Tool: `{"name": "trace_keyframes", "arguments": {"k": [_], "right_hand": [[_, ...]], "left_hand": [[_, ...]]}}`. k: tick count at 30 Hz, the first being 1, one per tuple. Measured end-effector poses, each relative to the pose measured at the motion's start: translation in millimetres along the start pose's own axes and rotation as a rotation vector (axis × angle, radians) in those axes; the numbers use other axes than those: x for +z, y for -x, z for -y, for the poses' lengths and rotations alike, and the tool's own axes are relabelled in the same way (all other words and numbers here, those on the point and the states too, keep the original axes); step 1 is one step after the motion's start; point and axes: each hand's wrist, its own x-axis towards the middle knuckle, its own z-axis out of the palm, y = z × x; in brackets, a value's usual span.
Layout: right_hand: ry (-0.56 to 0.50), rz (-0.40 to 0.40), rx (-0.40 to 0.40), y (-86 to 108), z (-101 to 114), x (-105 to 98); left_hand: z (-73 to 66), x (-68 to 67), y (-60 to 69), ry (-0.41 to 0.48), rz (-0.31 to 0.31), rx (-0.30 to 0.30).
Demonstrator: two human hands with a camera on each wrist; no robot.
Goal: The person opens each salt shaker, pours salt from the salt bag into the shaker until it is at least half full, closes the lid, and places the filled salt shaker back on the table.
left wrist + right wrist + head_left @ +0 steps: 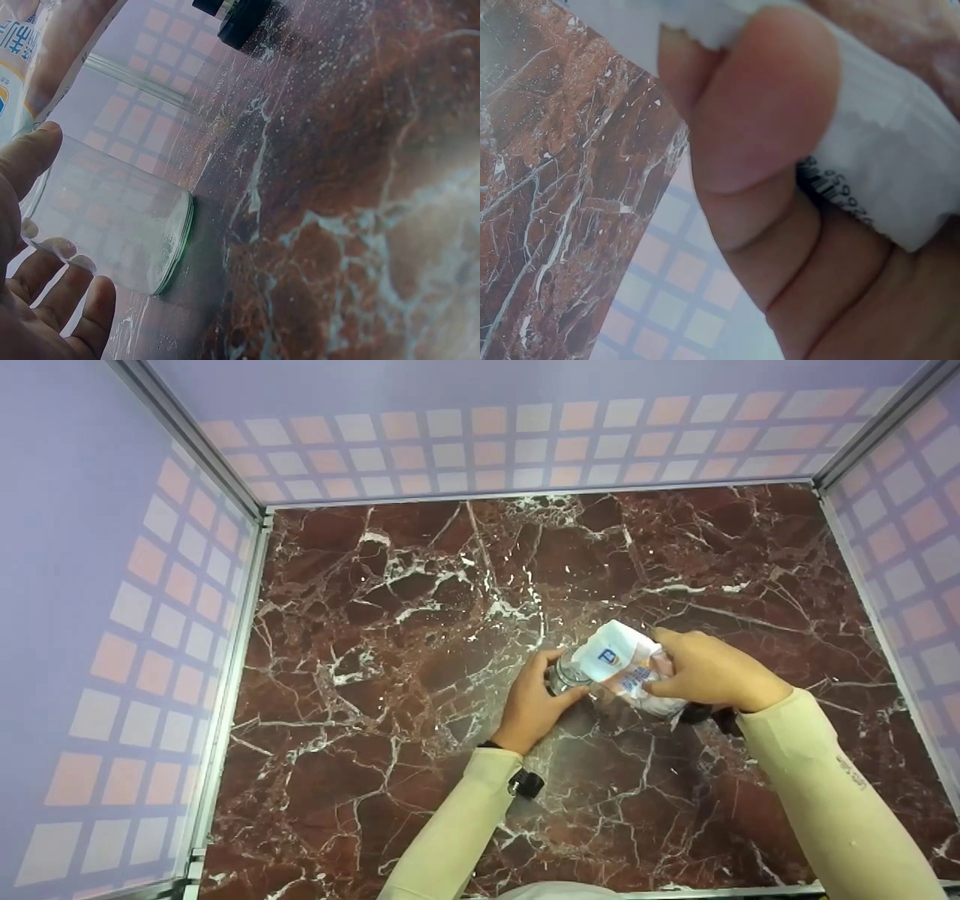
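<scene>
My left hand (534, 697) holds a clear glass jar (566, 676), thumb on one side and fingers round the other. In the left wrist view the jar (120, 217) is tilted, with a whitish layer near its base. My right hand (709, 667) grips a soft printed bag (622, 660), white and orange with a blue logo. The bag is tilted, its left end at the jar's mouth. In the right wrist view the thumb (765, 105) presses the white bag (892, 142), and part of a barcode shows. Whether anything flows from the bag cannot be seen.
Below is a dark red marbled tabletop (322, 787) with white veins and scattered white specks. Pale walls with pink and white squares (489, 424) enclose its back and sides. A black object with a silver band (244, 19) appears at the top of the left wrist view.
</scene>
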Motion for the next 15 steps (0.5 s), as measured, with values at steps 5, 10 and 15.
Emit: {"name": "trace_keyframes", "arguments": {"k": [5, 10, 15], "right_hand": [[0.023, 0.001, -0.007, -1.6, 1.5, -1.4], [0.046, 0.014, -0.009, -3.4, 3.7, -4.1], [0.058, 0.033, 0.004, -4.9, 6.5, -7.3]], "left_hand": [[-0.7, -0.5, 0.4, 0.006, 0.001, 0.005], [-0.1, -0.7, 0.6, 0.02, 0.006, 0.008], [0.9, -0.2, 0.1, 0.012, 0.001, 0.014]]}}
